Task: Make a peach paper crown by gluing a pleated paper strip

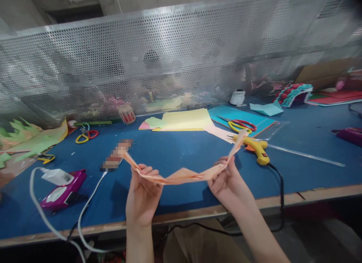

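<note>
A long folded strip of peach-orange paper sags in a shallow curve between my two hands, above the front of the blue table. My left hand grips it near its left end, which sticks up past the fingers. Near the other end, my right hand pinches the strip, and the tip rises beyond the thumb. Creases and a pointed fold show along its middle. Just right of my right hand lies a yellow glue gun with a clear glue stick behind it.
Scissors rest on blue paper beside yellow sheets. To the left are a phone on a white cable, a purple power strip with a charger, and more scissors. A perforated metal screen stands behind.
</note>
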Motion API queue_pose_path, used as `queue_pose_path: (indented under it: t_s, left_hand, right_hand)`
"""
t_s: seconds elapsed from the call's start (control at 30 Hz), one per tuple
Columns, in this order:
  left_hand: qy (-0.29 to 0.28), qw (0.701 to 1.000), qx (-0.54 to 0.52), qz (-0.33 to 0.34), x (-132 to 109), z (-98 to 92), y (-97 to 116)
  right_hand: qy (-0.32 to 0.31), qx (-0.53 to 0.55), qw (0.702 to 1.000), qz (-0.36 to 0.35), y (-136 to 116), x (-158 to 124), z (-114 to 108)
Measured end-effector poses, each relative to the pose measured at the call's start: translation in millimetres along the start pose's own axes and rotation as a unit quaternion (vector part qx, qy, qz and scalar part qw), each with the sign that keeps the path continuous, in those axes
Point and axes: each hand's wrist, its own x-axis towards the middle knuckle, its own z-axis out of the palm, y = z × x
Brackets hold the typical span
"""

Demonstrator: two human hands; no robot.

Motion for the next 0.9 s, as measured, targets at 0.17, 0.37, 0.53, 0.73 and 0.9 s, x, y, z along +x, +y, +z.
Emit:
queue_pose_path:
  t_s: [0.17,0.37,0.53,0.73,0.9]
  left_hand:
    - [-0.009,0.999,-0.035,-0.007,2,0.3,1]
    - [0.029,0.999,0.028,0.026,7,-3.7,3]
    - [0.007,0.965,0.262,0.025,5,-3.1,14]
    - [-0.074,0.875,0.471,-0.080,2,16.3,36]
    - [-0.109,0.793,0.585,-0.129,20,38.7,51]
  right_hand:
    - [0.044,0.023,0.997,-0.055,-9,0,9]
    - [0.073,-0.018,0.997,-0.014,-21,-2,8]
    - [0.020,-0.068,0.997,0.041,-36,1,3]
    - [-0.008,-0.160,0.985,0.060,-52,3,22]
    - [-0.036,-0.256,0.962,0.081,-54,0,54]
